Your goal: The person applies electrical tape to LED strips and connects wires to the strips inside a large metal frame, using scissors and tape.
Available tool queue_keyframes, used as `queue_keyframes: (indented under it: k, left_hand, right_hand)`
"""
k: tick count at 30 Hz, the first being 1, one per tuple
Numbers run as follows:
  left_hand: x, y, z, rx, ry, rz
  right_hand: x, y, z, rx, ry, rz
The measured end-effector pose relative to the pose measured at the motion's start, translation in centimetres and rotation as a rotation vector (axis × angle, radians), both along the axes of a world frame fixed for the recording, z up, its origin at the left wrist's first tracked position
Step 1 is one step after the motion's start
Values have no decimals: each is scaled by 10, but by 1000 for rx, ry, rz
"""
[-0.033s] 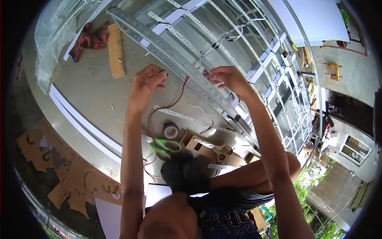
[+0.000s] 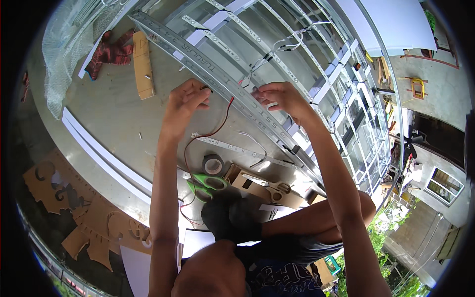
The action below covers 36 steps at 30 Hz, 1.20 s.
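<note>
My left hand is closed in a pinch, with a small dark piece at its fingertips; its kind is too small to tell. Across the metal tube, my right hand has thumb and fingers drawn together. Something dark and blurred shows at those fingertips, and I cannot make out what it is. Between the hands, the red tip of a thin red-and-black wire lies close to the tube. Beyond the tube, white LED strips run over the metal frame, joined by thin white and black wires.
Near my feet lie a tape roll, green-handled scissors, brown-handled scissors and a loose LED strip. White strips and cut cardboard are on the left. A red-and-black cloth and bubble wrap lie farther back.
</note>
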<state>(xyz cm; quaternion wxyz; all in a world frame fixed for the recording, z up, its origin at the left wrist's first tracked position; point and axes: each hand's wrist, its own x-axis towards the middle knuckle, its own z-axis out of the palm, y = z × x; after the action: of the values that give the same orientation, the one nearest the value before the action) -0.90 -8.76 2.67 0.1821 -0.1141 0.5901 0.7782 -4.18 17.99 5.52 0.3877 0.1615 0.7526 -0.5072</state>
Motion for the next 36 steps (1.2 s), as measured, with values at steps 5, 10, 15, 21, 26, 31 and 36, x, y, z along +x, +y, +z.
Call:
queue_keyframes:
  k: [5,10,15,21,26,31,36]
  left_hand:
    - [-30,29,-17,-53,236,-225]
    - [-62,40,-22,-52,157,-366]
    - [-69,50,-28,-82,225,-431]
    - [-68,55,-29,-180,274,-519]
    - [-69,52,-26,-298,351,-588]
    - [-62,48,-22,-319,358,-556]
    - [-54,42,-22,-209,435,-606]
  right_hand:
    - [-4,4,-24,-148,-42,-68]
    - [-4,3,-22,-222,-164,-75]
    - [3,-3,-32,-453,-213,-221]
    - [7,-6,-43,-591,-251,-364]
    - [10,-7,-46,-651,-202,-393]
    - [13,-6,-43,-553,-172,-342]
    - [15,3,-29,-284,45,-41]
